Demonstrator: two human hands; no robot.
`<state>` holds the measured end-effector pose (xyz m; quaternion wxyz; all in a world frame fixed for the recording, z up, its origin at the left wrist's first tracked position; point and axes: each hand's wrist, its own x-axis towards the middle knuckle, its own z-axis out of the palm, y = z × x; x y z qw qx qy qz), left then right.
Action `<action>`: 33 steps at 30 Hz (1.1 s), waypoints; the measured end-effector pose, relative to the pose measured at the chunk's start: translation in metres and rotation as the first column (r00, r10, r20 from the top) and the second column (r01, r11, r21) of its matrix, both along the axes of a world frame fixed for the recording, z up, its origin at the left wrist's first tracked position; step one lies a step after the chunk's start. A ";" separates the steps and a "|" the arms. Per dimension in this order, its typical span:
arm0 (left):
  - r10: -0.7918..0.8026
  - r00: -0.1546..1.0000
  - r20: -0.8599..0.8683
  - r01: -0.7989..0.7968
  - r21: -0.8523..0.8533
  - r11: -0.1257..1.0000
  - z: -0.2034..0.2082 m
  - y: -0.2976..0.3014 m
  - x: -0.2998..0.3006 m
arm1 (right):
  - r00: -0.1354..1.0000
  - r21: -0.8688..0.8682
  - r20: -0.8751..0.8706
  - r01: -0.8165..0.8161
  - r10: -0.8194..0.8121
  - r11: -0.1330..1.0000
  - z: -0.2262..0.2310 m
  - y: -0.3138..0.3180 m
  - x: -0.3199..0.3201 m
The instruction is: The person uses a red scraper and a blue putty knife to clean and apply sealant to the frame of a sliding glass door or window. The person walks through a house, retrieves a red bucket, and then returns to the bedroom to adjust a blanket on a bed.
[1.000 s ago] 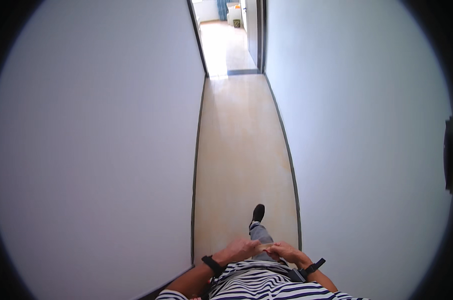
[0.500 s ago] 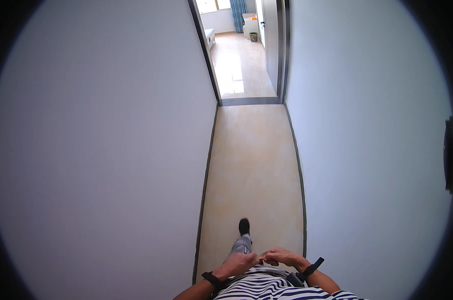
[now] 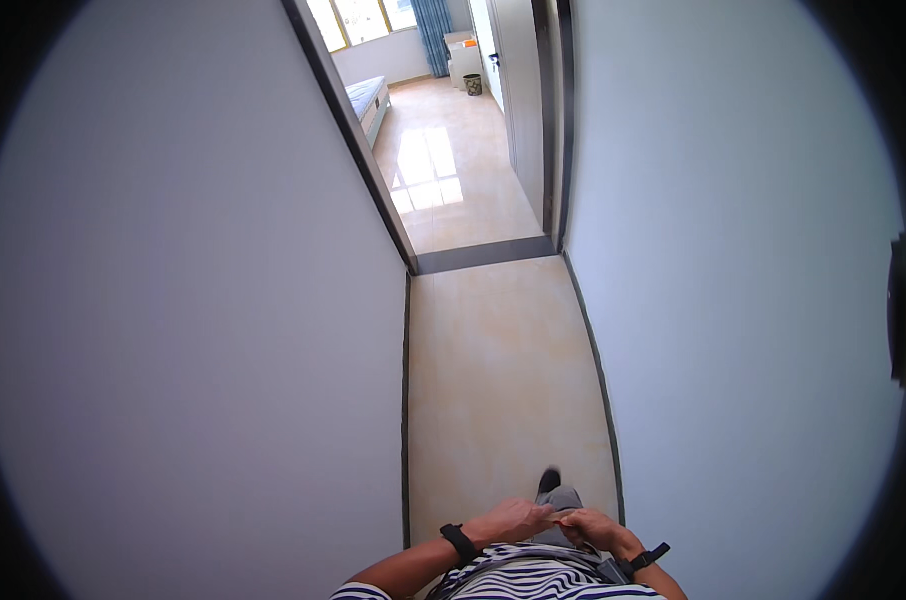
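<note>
In front of my waist, my left hand (image 3: 514, 519) and my right hand (image 3: 592, 528) meet with their fingertips close together. The fingers of both are closed around something small. A thin pale bit shows between them, too small to name. Each wrist wears a black strap. Below the hands is my striped shirt (image 3: 533, 578), with a small dark grey box (image 3: 613, 571) hanging at its right side. One foot in a black shoe (image 3: 549, 480) is forward on the floor, slightly blurred.
A narrow corridor with beige floor (image 3: 493, 380) runs between two white walls. Ahead, a dark threshold (image 3: 485, 255) crosses an open doorway, its door (image 3: 521, 110) swung inward on the right. Beyond stand a bed (image 3: 369, 105), a patterned bin (image 3: 473, 85) and a blue curtain (image 3: 433, 35).
I have moved forward, so the doorway is nearer and more of the bed shows. The other foot is now in front. Both hands have shifted right in view, still together.
</note>
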<state>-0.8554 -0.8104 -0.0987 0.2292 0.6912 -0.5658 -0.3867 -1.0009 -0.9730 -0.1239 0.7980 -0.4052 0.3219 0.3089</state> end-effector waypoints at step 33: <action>0.115 0.993 -0.002 -0.115 0.022 0.993 -0.053 -0.358 0.706 | 0.997 0.053 -0.036 -0.064 0.066 0.997 -0.040 -0.371 0.724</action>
